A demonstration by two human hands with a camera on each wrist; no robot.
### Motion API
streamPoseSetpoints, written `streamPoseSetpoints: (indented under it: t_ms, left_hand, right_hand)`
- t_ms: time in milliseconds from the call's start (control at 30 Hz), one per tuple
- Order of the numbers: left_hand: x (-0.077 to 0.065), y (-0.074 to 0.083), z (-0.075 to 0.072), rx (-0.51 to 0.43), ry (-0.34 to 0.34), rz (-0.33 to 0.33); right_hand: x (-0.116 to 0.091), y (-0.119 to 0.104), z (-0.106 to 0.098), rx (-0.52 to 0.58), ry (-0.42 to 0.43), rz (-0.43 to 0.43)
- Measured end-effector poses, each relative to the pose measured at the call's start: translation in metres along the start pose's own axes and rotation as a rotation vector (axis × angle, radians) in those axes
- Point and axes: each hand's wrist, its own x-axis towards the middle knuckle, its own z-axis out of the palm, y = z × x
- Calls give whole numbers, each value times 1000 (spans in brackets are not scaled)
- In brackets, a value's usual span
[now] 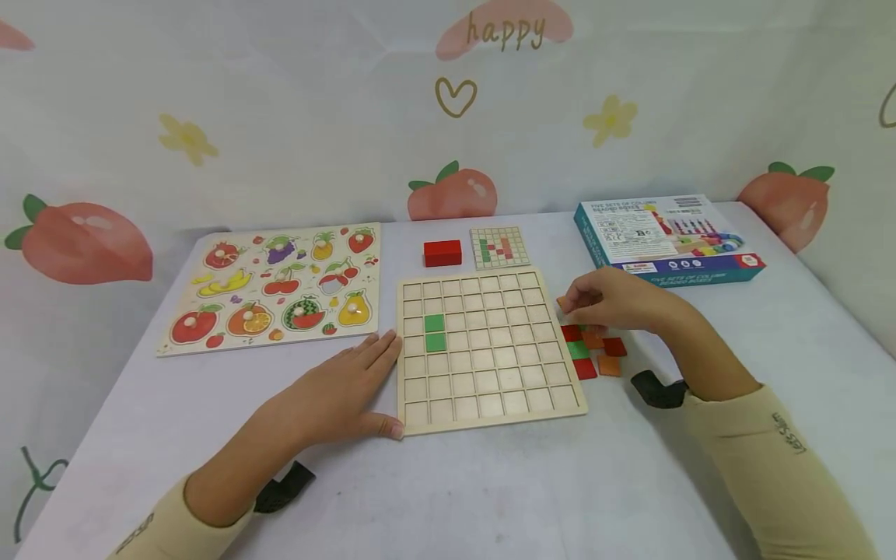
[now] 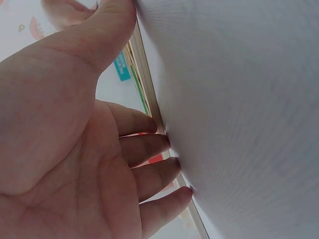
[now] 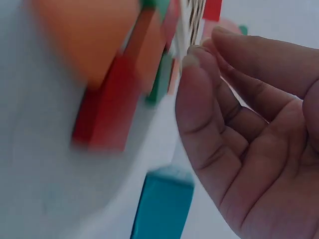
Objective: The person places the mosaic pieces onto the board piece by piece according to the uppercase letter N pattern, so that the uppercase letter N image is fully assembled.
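Observation:
My left hand [image 1: 336, 397] rests against the left edge of a square wooden grid board [image 1: 483, 408], fingertips at its side and thumb near its lower corner. Two green tiles [image 1: 435, 322] sit one above the other in the board's left part. My right hand [image 1: 612, 299] hovers at the board's right side, over loose red, green and orange tiles [image 1: 610, 365]. Its fingers are curled, with thumb and fingertips [image 3: 192, 69] close together in the right wrist view. An orange tile [image 1: 562, 303] shows beside these fingertips; I cannot tell whether they pinch anything.
Behind the board are a red block [image 1: 442, 253] and a small pattern card [image 1: 500, 247] with green and red squares. A fruit knob puzzle [image 1: 280, 280] lies at the left. At the back right is a teal-edged box [image 1: 665, 237]. A printed backdrop rises behind the table.

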Motion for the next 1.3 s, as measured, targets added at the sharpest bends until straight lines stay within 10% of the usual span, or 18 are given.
streamPoseSetpoints:
  t_ms: [700,1300]
  left_hand:
    - [-1,2,0,-13,-1,0]
    - [0,0,1,-5,3,6]
  right_hand:
    - [2,32,-14,-42,-40,39]
    - [-1,36,-18,154,35,72]
